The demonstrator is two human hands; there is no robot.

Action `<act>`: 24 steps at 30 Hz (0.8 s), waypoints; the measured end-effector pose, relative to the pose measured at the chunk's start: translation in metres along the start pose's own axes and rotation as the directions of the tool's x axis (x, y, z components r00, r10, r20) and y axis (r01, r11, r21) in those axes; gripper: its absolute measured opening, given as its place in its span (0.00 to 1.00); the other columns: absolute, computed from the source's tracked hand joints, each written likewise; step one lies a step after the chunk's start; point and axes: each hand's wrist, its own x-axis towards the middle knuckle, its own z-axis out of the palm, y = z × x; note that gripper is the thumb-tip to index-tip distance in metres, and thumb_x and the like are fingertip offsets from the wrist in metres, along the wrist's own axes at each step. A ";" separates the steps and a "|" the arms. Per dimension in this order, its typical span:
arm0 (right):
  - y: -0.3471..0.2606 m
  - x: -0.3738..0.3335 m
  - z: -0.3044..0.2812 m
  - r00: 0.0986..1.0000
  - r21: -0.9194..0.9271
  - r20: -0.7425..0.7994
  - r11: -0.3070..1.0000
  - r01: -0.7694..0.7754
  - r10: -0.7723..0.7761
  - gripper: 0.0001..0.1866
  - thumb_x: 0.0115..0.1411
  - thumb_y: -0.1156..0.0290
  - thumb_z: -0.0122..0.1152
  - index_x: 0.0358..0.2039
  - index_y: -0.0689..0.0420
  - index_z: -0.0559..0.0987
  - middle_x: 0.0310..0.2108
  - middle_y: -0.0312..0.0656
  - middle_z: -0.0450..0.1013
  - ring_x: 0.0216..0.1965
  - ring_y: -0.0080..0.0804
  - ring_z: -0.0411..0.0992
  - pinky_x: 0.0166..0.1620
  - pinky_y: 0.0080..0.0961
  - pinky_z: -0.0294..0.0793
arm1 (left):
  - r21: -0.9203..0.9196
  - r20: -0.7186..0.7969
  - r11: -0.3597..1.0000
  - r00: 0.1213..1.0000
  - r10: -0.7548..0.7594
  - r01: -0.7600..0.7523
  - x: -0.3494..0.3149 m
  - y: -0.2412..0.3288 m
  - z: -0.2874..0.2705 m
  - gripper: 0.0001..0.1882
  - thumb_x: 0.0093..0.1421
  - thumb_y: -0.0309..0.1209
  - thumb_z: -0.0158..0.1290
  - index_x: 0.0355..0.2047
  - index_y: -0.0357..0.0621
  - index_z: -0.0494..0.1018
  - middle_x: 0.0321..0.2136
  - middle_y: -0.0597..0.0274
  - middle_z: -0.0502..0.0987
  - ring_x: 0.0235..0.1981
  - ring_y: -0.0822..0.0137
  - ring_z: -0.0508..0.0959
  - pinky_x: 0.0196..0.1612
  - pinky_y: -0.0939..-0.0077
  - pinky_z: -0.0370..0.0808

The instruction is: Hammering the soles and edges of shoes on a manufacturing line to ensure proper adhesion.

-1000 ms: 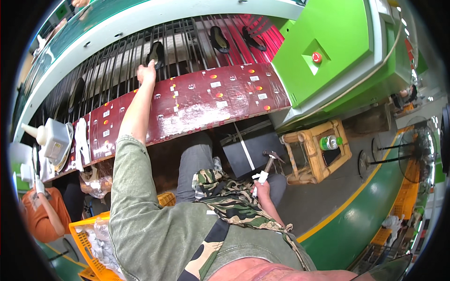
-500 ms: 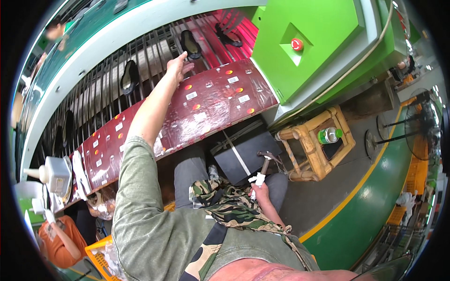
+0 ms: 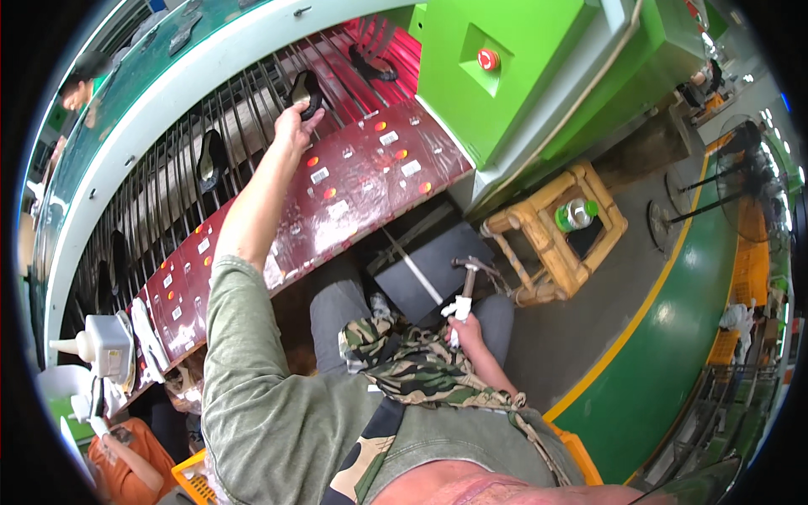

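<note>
My left hand point(image 3: 295, 131) reaches over the red-covered ledge to the roller conveyor. Its thumb and fingers close around the near end of a black shoe point(image 3: 306, 91) with a pale inside. Low by my lap, my right hand point(image 3: 465, 330) grips a hammer point(image 3: 469, 290) by its white-wrapped handle, head up. Another black shoe point(image 3: 211, 160) lies on the bars left of my left hand. A further dark shoe point(image 3: 373, 65) sits to the right, under red light.
A green machine housing point(image 3: 513, 93) with a red button point(image 3: 488, 59) stands right of the conveyor. Below it are a bamboo stool point(image 3: 547, 278) carrying a bottle point(image 3: 576, 215) and a dark box point(image 3: 429, 269). A white squeeze bottle point(image 3: 105, 347) and a person in orange point(image 3: 130, 459) are at left.
My left hand has gone from reaching with fingers stretched to closing on the near end of the shoe. My right hand still holds the hammer. The view has shifted slightly.
</note>
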 end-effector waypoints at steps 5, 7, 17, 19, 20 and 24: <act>0.002 0.007 -0.005 1.000 0.002 -0.006 1.000 0.008 -0.008 0.10 0.64 0.71 0.58 0.45 0.56 0.70 0.22 0.39 0.71 0.17 0.32 0.73 0.16 0.32 0.73 | 0.277 0.172 0.960 0.981 -0.092 0.042 -0.113 0.036 -0.027 0.16 0.63 0.26 0.51 0.48 0.26 0.69 0.39 0.43 0.80 0.35 0.52 0.84 0.33 0.69 0.85; 0.000 0.007 -0.003 1.000 0.019 0.002 1.000 0.016 -0.016 0.10 0.64 0.71 0.58 0.44 0.56 0.70 0.22 0.39 0.71 0.16 0.31 0.73 0.16 0.31 0.73 | 0.372 0.274 0.928 0.956 -0.105 -0.005 -0.168 0.056 -0.040 0.16 0.62 0.27 0.52 0.47 0.27 0.70 0.38 0.45 0.80 0.33 0.54 0.84 0.34 0.70 0.84; -0.007 0.008 -0.004 0.998 0.025 0.009 0.998 0.055 -0.055 0.10 0.63 0.69 0.59 0.42 0.56 0.71 0.24 0.38 0.71 0.18 0.29 0.72 0.18 0.30 0.72 | 0.525 0.352 0.799 0.781 -0.517 0.292 -0.353 0.032 -0.058 0.19 0.60 0.32 0.53 0.44 0.27 0.73 0.32 0.41 0.81 0.24 0.59 0.82 0.22 0.75 0.79; -0.006 0.008 -0.005 0.997 0.021 0.006 0.997 0.071 -0.071 0.09 0.62 0.70 0.60 0.41 0.56 0.72 0.24 0.38 0.72 0.18 0.30 0.73 0.19 0.30 0.74 | 0.604 0.311 0.728 0.745 -0.591 0.325 -0.363 0.005 -0.062 0.17 0.59 0.31 0.54 0.42 0.27 0.73 0.31 0.41 0.81 0.23 0.59 0.82 0.21 0.74 0.79; -0.005 0.005 -0.006 0.998 0.028 0.004 0.997 0.069 -0.069 0.09 0.62 0.70 0.60 0.41 0.56 0.72 0.24 0.38 0.72 0.18 0.30 0.73 0.19 0.30 0.74 | 0.647 0.302 0.694 0.730 -0.614 0.316 -0.366 -0.007 -0.061 0.16 0.59 0.31 0.54 0.41 0.27 0.73 0.30 0.42 0.81 0.23 0.59 0.82 0.21 0.74 0.79; -0.005 0.002 -0.010 0.999 0.062 0.004 0.997 0.036 -0.036 0.11 0.59 0.72 0.61 0.41 0.57 0.73 0.25 0.38 0.72 0.20 0.30 0.74 0.21 0.29 0.76 | 0.844 0.213 0.510 0.768 -0.604 0.166 -0.365 -0.032 -0.049 0.15 0.59 0.30 0.55 0.41 0.28 0.74 0.28 0.50 0.80 0.21 0.62 0.82 0.21 0.73 0.78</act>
